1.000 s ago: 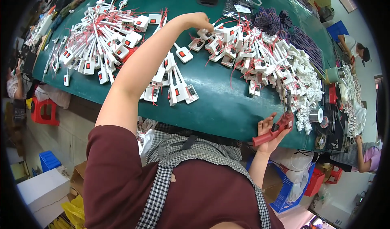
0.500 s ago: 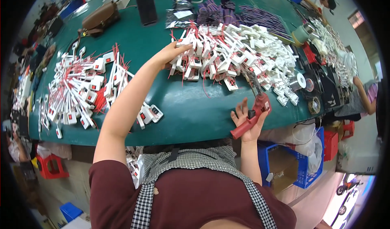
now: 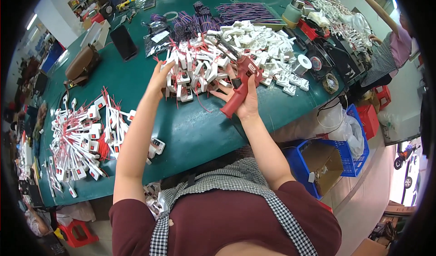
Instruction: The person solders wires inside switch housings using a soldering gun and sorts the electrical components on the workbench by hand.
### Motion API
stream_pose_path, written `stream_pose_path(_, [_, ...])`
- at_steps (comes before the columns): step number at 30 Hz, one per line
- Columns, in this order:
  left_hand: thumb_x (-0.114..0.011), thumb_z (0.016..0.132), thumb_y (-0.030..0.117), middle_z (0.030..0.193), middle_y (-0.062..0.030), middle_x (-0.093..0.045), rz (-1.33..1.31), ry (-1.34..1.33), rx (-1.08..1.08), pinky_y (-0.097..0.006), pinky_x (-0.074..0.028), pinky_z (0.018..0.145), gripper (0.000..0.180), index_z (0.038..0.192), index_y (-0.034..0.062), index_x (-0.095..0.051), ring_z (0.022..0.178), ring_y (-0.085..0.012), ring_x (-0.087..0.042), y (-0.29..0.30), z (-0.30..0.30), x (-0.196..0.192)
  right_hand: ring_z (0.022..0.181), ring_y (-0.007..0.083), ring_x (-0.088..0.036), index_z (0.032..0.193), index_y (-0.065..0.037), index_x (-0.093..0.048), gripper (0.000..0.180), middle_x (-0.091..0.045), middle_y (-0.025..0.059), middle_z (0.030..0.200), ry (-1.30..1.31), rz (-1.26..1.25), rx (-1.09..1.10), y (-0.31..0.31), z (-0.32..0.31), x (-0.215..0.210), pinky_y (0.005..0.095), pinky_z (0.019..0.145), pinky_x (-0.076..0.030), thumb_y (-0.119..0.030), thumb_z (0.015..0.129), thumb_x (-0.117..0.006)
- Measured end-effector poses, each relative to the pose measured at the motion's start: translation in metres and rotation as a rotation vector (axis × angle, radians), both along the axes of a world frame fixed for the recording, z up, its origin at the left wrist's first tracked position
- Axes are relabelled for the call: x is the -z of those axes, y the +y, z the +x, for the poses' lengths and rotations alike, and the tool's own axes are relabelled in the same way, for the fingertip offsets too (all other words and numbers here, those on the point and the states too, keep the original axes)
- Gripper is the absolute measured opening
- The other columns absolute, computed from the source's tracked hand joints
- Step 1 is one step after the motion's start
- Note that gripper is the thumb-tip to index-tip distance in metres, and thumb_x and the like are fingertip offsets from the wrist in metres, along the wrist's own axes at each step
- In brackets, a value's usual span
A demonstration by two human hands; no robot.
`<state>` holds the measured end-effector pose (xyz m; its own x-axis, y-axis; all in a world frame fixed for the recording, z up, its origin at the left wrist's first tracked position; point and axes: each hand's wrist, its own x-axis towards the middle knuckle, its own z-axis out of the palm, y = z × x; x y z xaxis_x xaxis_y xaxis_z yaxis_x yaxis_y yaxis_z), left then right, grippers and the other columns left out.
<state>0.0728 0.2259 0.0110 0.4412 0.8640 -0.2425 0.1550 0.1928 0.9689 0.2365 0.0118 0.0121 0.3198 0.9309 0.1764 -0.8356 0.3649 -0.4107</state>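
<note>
A pile of small white plastic housings with red wires (image 3: 200, 65) lies in front of me on the green table. My left hand (image 3: 161, 78) cups the left edge of this pile, fingers stretched against the housings; no single piece shows in its grip. A red soldering gun (image 3: 240, 88) lies across my right palm, held by the thumb. The other fingers of my right hand (image 3: 249, 102) are spread toward the pile's near edge. The gun's dark front end points up and left over the housings, and its tip is hard to make out.
White parts without wires (image 3: 268, 47) adjoin the pile on the right, with a solder spool (image 3: 301, 65) beside them. Behind are purple wire bundles (image 3: 190, 24). More wired housings (image 3: 81, 142) lie at left, near a brown bag (image 3: 82, 65) and phone (image 3: 123, 42). Another person (image 3: 395, 51) is at right.
My right hand has carried the soldering gun up and left to the pile's near edge. My left hand stays at the pile's left side. The whole view has turned and shifted.
</note>
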Motion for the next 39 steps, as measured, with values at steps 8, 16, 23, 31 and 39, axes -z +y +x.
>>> stream_pose_path(8, [-0.072, 0.070, 0.028, 0.127, -0.0172, -0.042, -0.088, -0.413, -0.195, -0.035, -0.042, 0.087, 0.081, 0.132, -0.0016, -0.030, 0.110, -0.0253, -0.048, -0.020, 0.043, -0.004, 0.108, 0.0349, -0.045, 0.125, -0.014, -0.041, 0.064, -0.046, 0.0116, 0.121, 0.045, -0.176, 0.147, 0.027, 0.022, 0.014, 0.0548, 0.089, -0.038, -0.052, 0.077, -0.059])
stream_pose_path(16, [-0.060, 0.075, 0.051, 0.130, -0.0215, -0.039, 0.331, 0.048, -0.296, -0.035, -0.033, 0.096, 0.087, 0.132, -0.0063, -0.027, 0.118, -0.0302, -0.041, 0.017, 0.058, 0.026, 0.103, 0.0373, -0.050, 0.123, -0.013, -0.041, 0.064, -0.047, 0.0121, 0.118, -0.057, -0.173, 0.137, 0.039, 0.030, 0.009, 0.0528, 0.078, -0.044, -0.052, 0.076, -0.060])
stream_pose_path(23, [-0.037, 0.087, 0.055, 0.131, -0.0201, -0.040, 0.402, 0.011, 0.007, -0.036, -0.028, 0.099, 0.071, 0.128, -0.0024, -0.037, 0.121, -0.0296, -0.038, -0.002, -0.027, -0.010, 0.118, 0.0539, -0.030, 0.136, -0.026, -0.024, 0.082, -0.032, 0.0048, 0.139, -0.114, -0.104, 0.068, -0.034, 0.023, 0.020, 0.0681, 0.088, -0.032, -0.052, 0.069, -0.064])
stream_pose_path(31, [-0.058, 0.065, 0.003, 0.102, -0.0094, -0.062, 0.930, 0.613, 0.325, -0.034, -0.046, 0.084, 0.035, 0.099, 0.0077, -0.064, 0.096, -0.0251, -0.057, -0.031, -0.175, -0.038, 0.130, 0.0391, -0.018, 0.136, -0.025, -0.026, 0.074, -0.024, 0.0095, 0.143, 0.144, -0.127, -0.104, -0.089, 0.004, 0.031, 0.0578, 0.102, -0.024, -0.043, 0.075, -0.063])
stream_pose_path(39, [-0.062, 0.062, 0.008, 0.096, -0.0079, -0.056, 1.073, 0.914, 0.590, -0.037, -0.046, 0.074, 0.040, 0.102, 0.0096, -0.056, 0.085, -0.0276, -0.057, -0.025, -0.157, -0.034, 0.130, 0.0332, -0.021, 0.136, -0.027, -0.025, 0.066, -0.021, 0.0091, 0.143, 0.122, -0.131, -0.071, -0.093, 0.004, 0.036, 0.0523, 0.102, -0.026, -0.044, 0.080, -0.057])
